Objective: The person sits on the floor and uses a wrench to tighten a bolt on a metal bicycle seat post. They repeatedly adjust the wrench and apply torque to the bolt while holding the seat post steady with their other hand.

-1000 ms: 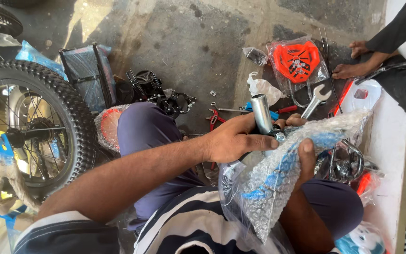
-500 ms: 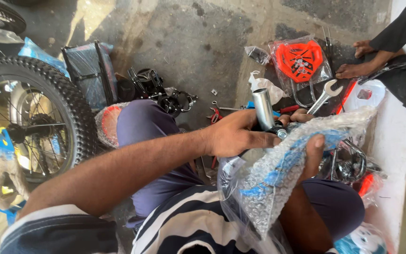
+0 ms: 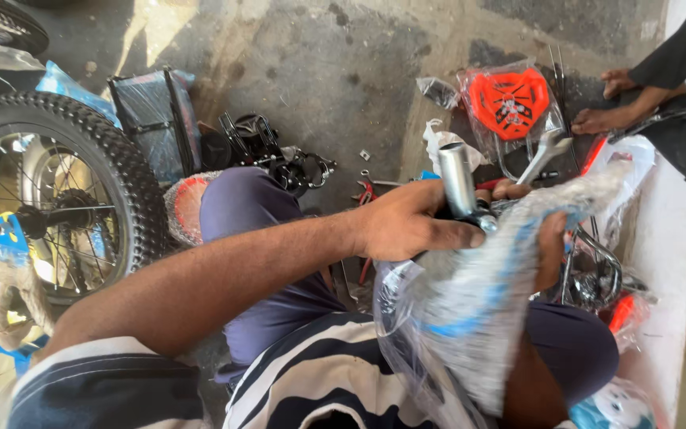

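Observation:
I sit on the ground with a bicycle part wrapped in clear plastic and white-blue padding across my lap. A bare silver metal tube sticks up out of the wrap. My left hand is closed around the part at the base of that tube. My right hand grips the wrapped part from the far side, mostly hidden by the plastic, with only the thumb side showing. A silver open-ended wrench rises just behind my hands; what holds it is hidden.
A spoked bicycle wheel with a knobby tyre stands at the left. On the concrete lie a black wrapped part, black metal parts, red pliers and a bagged orange plate. Another person's feet are at the top right, by a white ledge.
My left hand has slid a little right, closer to the tube's base, and the wrapped part has shifted slightly. Both hands keep their hold.

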